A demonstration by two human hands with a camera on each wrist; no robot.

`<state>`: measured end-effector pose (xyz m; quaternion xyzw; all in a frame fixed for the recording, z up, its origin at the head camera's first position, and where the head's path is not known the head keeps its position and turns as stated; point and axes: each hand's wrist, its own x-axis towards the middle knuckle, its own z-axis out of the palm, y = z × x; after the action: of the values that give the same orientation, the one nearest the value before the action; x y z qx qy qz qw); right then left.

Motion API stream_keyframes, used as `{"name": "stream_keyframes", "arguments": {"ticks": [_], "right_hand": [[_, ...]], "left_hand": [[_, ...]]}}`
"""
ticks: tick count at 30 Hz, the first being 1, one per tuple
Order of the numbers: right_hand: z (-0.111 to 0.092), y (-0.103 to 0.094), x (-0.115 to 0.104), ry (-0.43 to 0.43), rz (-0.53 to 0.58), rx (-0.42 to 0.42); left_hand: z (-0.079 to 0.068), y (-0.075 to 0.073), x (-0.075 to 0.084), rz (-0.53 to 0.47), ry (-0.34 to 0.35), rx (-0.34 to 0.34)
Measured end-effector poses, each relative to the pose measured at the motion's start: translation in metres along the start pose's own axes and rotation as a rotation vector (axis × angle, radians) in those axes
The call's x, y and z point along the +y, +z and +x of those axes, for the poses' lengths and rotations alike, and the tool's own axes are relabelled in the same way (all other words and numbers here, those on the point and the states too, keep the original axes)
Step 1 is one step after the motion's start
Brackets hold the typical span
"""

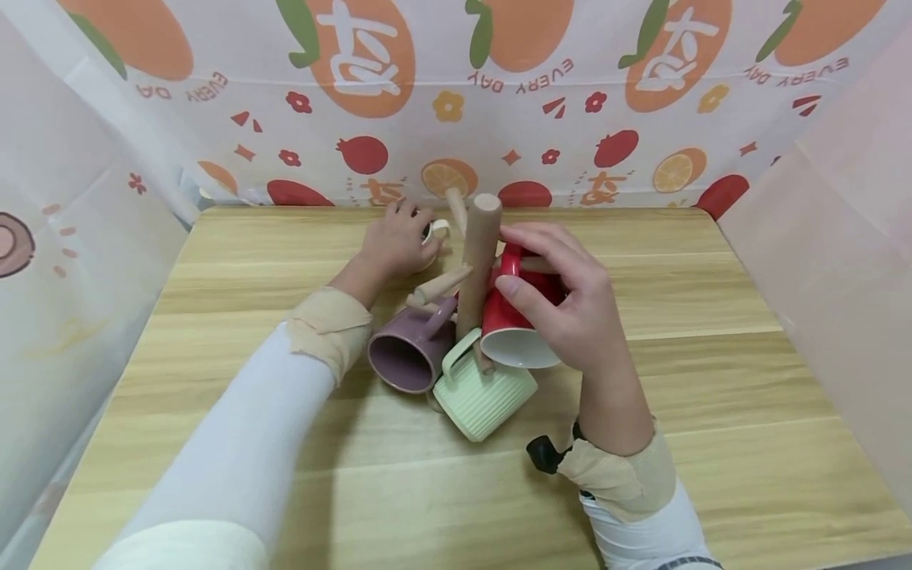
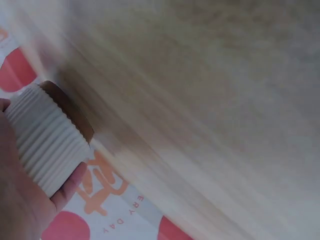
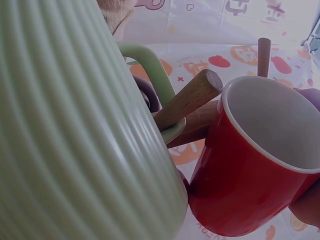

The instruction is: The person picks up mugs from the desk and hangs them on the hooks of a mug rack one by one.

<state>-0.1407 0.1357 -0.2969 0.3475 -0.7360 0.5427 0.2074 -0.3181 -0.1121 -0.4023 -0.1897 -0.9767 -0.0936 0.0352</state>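
Note:
A wooden mug tree point(image 1: 479, 261) stands mid-table. My right hand point(image 1: 580, 305) grips a red mug point(image 3: 250, 185) with a white inside, at the right of the post. Its thumb and fingers are at the mug's handle point(image 1: 511, 260), and the mug's mouth tilts toward me. Behind the post on the left, my left hand point(image 1: 399, 241) holds a white ribbed mug point(image 2: 50, 135) with a brown end, its fingers around the ribbed side. In the head view that hand mostly hides the mug, leaving the handle point(image 1: 440, 228) showing.
A purple mug point(image 1: 406, 340) hangs tilted at the tree's left front. Beside it, a pale green ribbed mug point(image 1: 488, 400) has its handle over a front peg point(image 1: 484, 360). Another peg point(image 1: 443, 285) points left. A fruit-printed curtain point(image 1: 442, 134) borders the wooden table point(image 1: 712, 380) at the back.

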Motion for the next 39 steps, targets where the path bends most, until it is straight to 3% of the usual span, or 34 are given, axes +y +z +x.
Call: {"name": "stream_keyframes", "arguments": {"ticks": [4, 9, 11, 15, 18, 20, 23, 25, 28, 31, 34, 36, 39], "right_hand": [[0.000, 0.000, 0.002, 0.003, -0.005, -0.002], [-0.001, -0.001, 0.002, 0.020, -0.019, 0.011], [-0.002, -0.001, 0.002, 0.024, -0.018, 0.015], [-0.002, -0.001, 0.002, 0.022, -0.010, 0.009], [-0.002, -0.001, 0.001, 0.019, -0.009, 0.010], [-0.002, -0.001, 0.001, 0.018, -0.009, 0.013], [-0.002, -0.001, 0.000, 0.017, -0.004, 0.019], [-0.002, 0.000, -0.001, 0.016, 0.001, 0.020], [-0.003, 0.001, -0.001, 0.015, 0.007, 0.022], [-0.003, 0.001, -0.001, 0.005, 0.007, 0.029], [-0.003, 0.001, -0.001, 0.000, 0.002, 0.035], [-0.002, 0.001, -0.001, 0.000, 0.000, 0.035], [-0.002, 0.002, -0.001, 0.003, 0.000, 0.033]], "left_hand": [[-0.006, -0.010, -0.005, -0.200, -0.104, 0.110], [-0.018, -0.035, -0.008, -0.453, -0.123, 0.265], [-0.027, -0.046, -0.007, -0.621, -0.131, 0.324], [-0.050, -0.064, 0.001, -1.068, -0.114, 0.491], [-0.068, -0.078, 0.010, -1.383, -0.019, 0.584], [-0.081, -0.088, 0.017, -1.556, 0.072, 0.602], [-0.098, -0.101, 0.026, -1.767, 0.250, 0.557], [-0.112, -0.109, 0.030, -1.863, 0.383, 0.470], [-0.128, -0.116, 0.033, -1.929, 0.585, 0.276], [-0.140, -0.119, 0.034, -1.837, 0.728, 0.109], [-0.147, -0.122, 0.037, -1.668, 0.773, 0.033], [-0.150, -0.122, 0.040, -1.569, 0.764, 0.012], [-0.149, -0.118, 0.045, -1.498, 0.734, -0.015]]}}
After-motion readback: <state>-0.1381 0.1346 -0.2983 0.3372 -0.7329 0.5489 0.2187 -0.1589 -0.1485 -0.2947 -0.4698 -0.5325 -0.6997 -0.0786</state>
